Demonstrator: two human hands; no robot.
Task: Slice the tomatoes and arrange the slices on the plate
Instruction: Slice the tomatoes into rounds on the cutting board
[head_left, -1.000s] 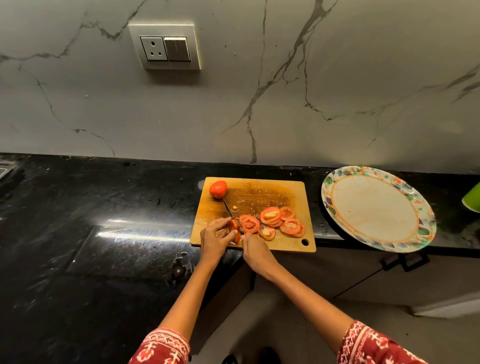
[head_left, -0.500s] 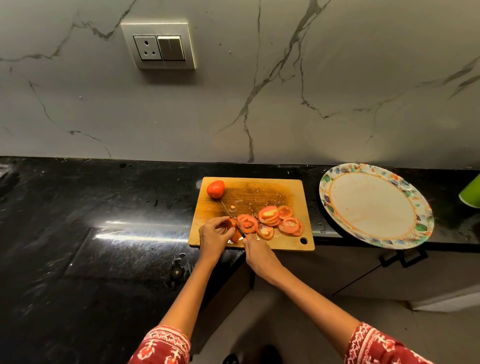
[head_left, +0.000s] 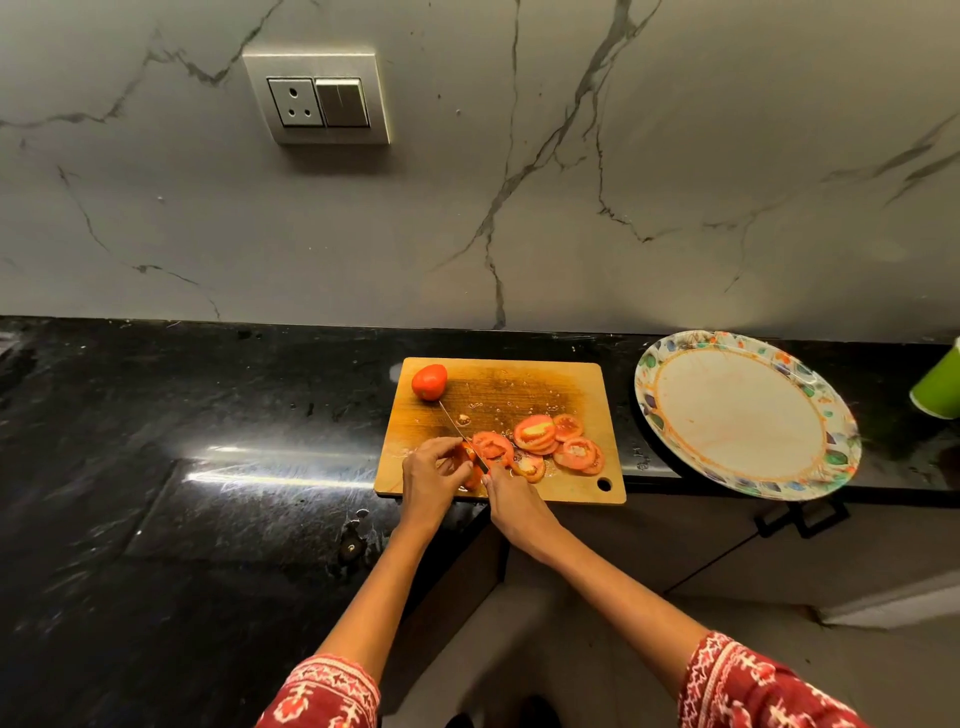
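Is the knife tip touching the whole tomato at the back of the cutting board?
Cannot tell. In the head view the knife blade runs up to the lower edge of the whole tomato, but the tip is too thin to show contact or a gap.

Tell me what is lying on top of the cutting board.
On the cutting board: a whole tomato, tomato slices, and a knife held by the right hand. The left hand covers most of the piece being cut.
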